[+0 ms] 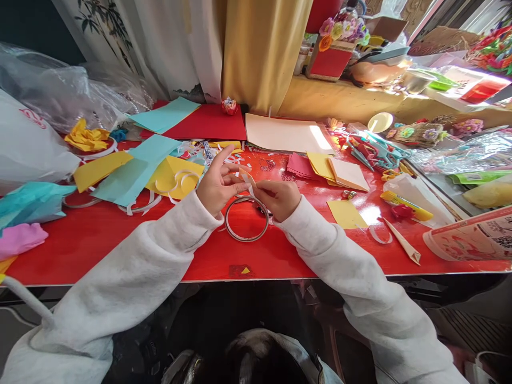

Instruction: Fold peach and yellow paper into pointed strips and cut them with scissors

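Note:
Over the front middle of the red table, my two hands meet around a narrow whitish strip (249, 184), paper or tape. My right hand (283, 199) is closed, thumb and index finger pinching the strip. My left hand (218, 184) has its thumb and bent fingers at the strip's other side, while the index finger points upward. Just under the fingertips is a thin round ring (247, 239), pale-edged, with the red tabletop showing through it. Small dark items beside the ring are partly covered by my right hand.
Coloured paper sheets (132, 173) and a white bag (30, 144) crowd the left. Stacked paper squares (348, 173), a yellow square (346, 214), a glue tube (406, 206), a rolled paper cone (404, 242) and a large cup (468, 237) lie to the right.

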Motion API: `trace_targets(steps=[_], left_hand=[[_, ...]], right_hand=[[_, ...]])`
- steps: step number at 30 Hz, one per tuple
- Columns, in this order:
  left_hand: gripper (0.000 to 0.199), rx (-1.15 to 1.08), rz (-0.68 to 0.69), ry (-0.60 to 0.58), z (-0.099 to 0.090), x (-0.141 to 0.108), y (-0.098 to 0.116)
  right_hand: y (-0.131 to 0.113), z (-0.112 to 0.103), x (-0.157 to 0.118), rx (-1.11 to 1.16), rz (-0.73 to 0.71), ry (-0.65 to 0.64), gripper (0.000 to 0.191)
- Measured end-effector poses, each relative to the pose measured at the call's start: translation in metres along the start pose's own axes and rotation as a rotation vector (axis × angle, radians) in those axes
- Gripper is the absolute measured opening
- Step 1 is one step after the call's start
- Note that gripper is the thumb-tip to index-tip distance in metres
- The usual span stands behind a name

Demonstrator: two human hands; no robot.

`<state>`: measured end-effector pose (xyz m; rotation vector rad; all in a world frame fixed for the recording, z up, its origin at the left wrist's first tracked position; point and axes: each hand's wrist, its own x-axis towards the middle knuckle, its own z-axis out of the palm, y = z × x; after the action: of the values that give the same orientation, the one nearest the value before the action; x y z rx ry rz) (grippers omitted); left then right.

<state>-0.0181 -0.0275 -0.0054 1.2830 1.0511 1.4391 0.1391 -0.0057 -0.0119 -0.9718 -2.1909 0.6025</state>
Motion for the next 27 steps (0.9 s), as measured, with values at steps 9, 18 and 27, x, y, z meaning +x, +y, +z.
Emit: trace_targets(steps=[9, 18, 27], left_hand=[[0.080, -0.056, -0.108, 0.004, -0.0035, 0.0034, -0.0032], [0.074, -0.079, -0.166, -0.003, -0.0031, 0.0024, 0.0022], [0.059, -0.128, -0.154, 0.006, -0.0016, 0.0016, -0.0033]], right_hand=[[-0.0009, 0.0002, -0.0002, 0.010, -0.047, 0.011, 0.022], [0.0008, 0.0002, -0.0007, 0.014, -0.039, 0.004, 0.024], [0.0006, 0.0012, -0.0006, 0.011, 0.005, 0.029, 0.024]])
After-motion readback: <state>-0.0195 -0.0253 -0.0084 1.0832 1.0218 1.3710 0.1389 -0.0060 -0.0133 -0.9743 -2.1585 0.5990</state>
